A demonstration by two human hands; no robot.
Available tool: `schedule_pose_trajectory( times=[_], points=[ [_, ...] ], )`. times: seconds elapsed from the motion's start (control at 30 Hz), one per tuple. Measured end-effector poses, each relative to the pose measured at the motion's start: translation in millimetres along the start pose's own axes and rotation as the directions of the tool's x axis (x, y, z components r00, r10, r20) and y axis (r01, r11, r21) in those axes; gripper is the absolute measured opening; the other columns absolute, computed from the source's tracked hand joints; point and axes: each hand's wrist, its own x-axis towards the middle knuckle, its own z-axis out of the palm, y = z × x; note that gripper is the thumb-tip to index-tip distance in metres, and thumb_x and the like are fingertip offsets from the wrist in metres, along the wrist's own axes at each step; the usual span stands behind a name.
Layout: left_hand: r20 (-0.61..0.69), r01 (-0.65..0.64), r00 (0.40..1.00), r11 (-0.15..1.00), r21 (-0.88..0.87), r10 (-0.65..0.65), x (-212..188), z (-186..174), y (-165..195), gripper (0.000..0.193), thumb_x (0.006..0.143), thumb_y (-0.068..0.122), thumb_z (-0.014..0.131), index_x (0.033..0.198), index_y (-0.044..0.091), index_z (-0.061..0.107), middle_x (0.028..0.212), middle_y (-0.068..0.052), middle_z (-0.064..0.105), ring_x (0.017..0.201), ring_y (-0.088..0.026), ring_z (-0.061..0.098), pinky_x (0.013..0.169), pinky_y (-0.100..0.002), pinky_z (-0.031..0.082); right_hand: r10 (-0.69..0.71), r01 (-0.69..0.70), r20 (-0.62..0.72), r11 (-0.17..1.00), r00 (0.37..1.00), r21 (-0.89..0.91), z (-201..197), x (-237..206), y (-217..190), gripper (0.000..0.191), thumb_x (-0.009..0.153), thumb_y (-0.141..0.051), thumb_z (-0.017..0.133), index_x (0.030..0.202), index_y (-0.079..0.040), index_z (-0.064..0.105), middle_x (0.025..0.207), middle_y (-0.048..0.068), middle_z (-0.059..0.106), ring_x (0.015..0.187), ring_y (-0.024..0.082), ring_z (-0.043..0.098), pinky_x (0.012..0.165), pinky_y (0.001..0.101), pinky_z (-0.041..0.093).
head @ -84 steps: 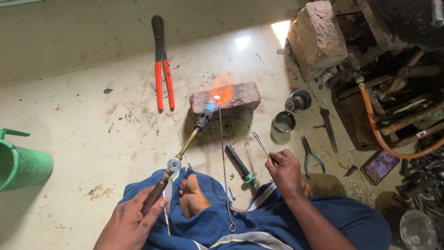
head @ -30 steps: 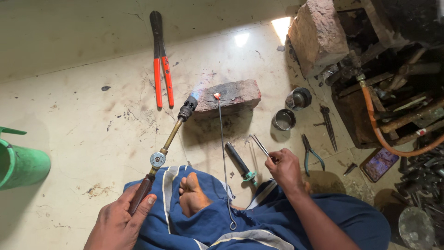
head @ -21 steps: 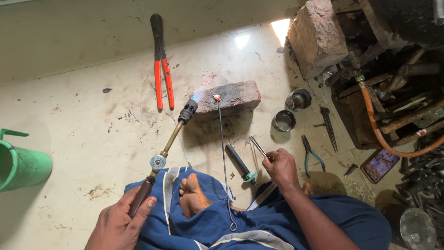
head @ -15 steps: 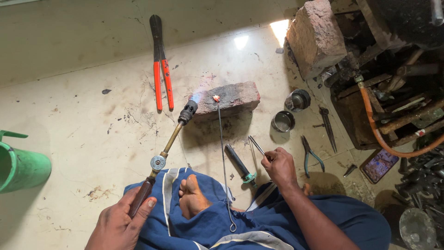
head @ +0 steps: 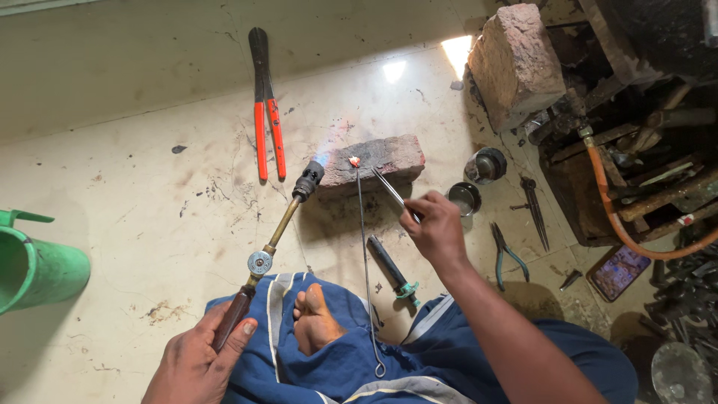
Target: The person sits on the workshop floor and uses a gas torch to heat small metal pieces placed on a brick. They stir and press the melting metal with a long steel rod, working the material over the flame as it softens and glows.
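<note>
My left hand (head: 202,359) grips the dark handle of a brass gas torch (head: 278,224), whose nozzle points at a brick (head: 381,158) lying flat on the floor. A small blue flame shows at the nozzle. On the brick's left end sits a small glowing red-hot piece (head: 354,160). A long thin wire (head: 365,262) runs from that piece down to a loop over my lap. My right hand (head: 437,228) holds metal tweezers (head: 393,191), their tips reaching toward the glowing piece.
Red-handled bolt cutters (head: 265,105) lie left of the brick. A screwdriver (head: 393,269), teal pliers (head: 505,254), two small round tins (head: 485,164), a large brick (head: 516,63), an orange hose (head: 613,202) and a phone (head: 619,263) are on the right. A green bucket (head: 34,265) stands far left.
The big orange flame on the brick has shrunk to a small blue one. My right hand picked up the tweezers and rose from the floor toward the glowing piece.
</note>
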Motion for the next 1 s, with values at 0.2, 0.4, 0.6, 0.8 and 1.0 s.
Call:
schedule_pose_trajectory(
  times=[0.2, 0.4, 0.6, 0.8, 1.0],
  points=[
    [-0.044, -0.049, 0.998, 0.998, -0.028, 0.047, -2, -1, -3, 0.052, 0.088, 0.048, 0.071, 0.130, 0.018, 0.068, 0.081, -0.015, 0.079, 0.082, -0.021, 0.075, 0.081, -0.034, 0.057, -0.041, 0.044, 0.038, 0.995, 0.998, -0.093, 11, 29, -18, 0.024, 0.084, -0.012, 0.077, 0.107, -0.005, 0.080, 0.087, 0.008, 0.070, 0.069, 0.015, 0.067, 0.063, 0.0304, 0.059],
    [-0.001, 0.043, 0.999, 0.999, -0.015, -0.043, -6, -4, 4, 0.050, 0.090, 0.049, 0.071, 0.130, 0.019, 0.068, 0.080, -0.015, 0.073, 0.074, -0.021, 0.076, 0.078, -0.034, 0.057, -0.048, 0.050, 0.034, 0.995, 0.998, -0.081, 9, 31, -21, 0.026, 0.083, -0.015, 0.078, 0.106, -0.005, 0.080, 0.085, 0.007, 0.068, 0.069, 0.015, 0.066, 0.064, 0.0307, 0.059],
    [-0.011, 0.027, 1.000, 1.000, -0.015, -0.027, -8, -4, 8, 0.052, 0.089, 0.048, 0.072, 0.132, 0.020, 0.068, 0.077, -0.015, 0.074, 0.074, -0.020, 0.075, 0.077, -0.034, 0.057, 0.021, -0.020, 0.003, 0.995, 1.000, -0.102, -18, 6, -3, 0.022, 0.084, -0.021, 0.078, 0.102, -0.009, 0.081, 0.082, 0.007, 0.069, 0.067, 0.016, 0.066, 0.064, 0.0334, 0.058],
    [0.031, 0.055, 0.998, 0.997, 0.052, -0.056, -7, -1, 1, 0.052, 0.095, 0.045, 0.068, 0.140, 0.020, 0.067, 0.078, -0.019, 0.073, 0.074, -0.024, 0.075, 0.077, -0.034, 0.058, 0.125, -0.127, -0.030, 0.990, 0.992, -0.056, -16, -63, 47, 0.024, 0.078, -0.019, 0.075, 0.095, -0.002, 0.079, 0.084, 0.016, 0.071, 0.073, 0.027, 0.072, 0.071, 0.0401, 0.059],
    [0.009, -0.044, 0.999, 0.999, -0.003, 0.044, -7, 5, -1, 0.052, 0.089, 0.049, 0.071, 0.132, 0.020, 0.067, 0.080, -0.015, 0.075, 0.079, -0.022, 0.076, 0.078, -0.035, 0.057, 0.141, -0.083, 0.168, 0.947, 0.976, -0.311, 1, -68, 52, 0.022, 0.081, -0.021, 0.075, 0.093, -0.003, 0.077, 0.089, 0.020, 0.073, 0.089, 0.038, 0.072, 0.085, 0.0463, 0.057]
  ],
)
